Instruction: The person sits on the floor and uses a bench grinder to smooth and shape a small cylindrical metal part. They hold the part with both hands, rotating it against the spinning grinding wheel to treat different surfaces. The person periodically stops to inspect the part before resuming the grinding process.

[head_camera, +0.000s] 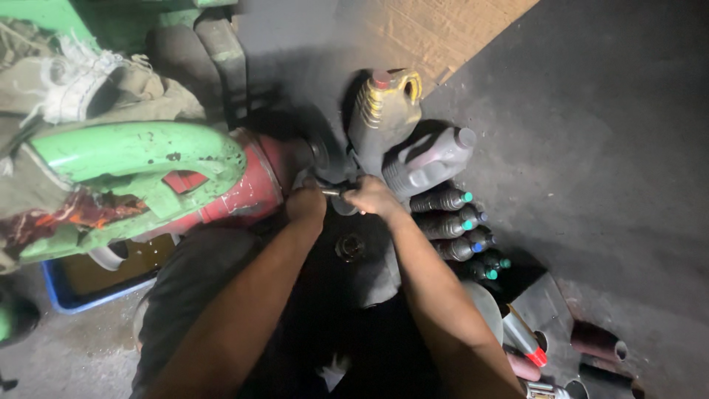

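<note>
Much of the scene is dark, and the middle of it, below the two forearms, is a black mass in which only a small round metal fitting [349, 247] can be picked out. The left hand [306, 202] is closed into a fist against the end of a red cylinder [255, 185]; its fingers curl under, out of sight, so what exactly they press on cannot be told. The right hand [371, 196] is also closed, wrapped around the end of a short, thin metal tool [334, 192] that runs across the small gap between the two hands, just right of the red cylinder's end. Only the shiny shaft of the tool shows between the knuckles; its tip and its handle are both covered, and whether the left hand touches it too is unclear. The red cylinder lies on its side and vanishes to its left under a chipped green casing [133, 159], which is cut off by the frame edge. Above the green casing lie crumpled rags [66, 81]. To the right of the red cylinder, past the hands, stands a grey jug with a red cap [384, 107], with a second grey jug [428, 159] leaning just below it, and below that a row of dark bottles with teal and blue caps [454, 225] lying side by side, the lower ones fading into shadow. Below the green casing a blue tray [55, 292] is partly hidden.
</note>
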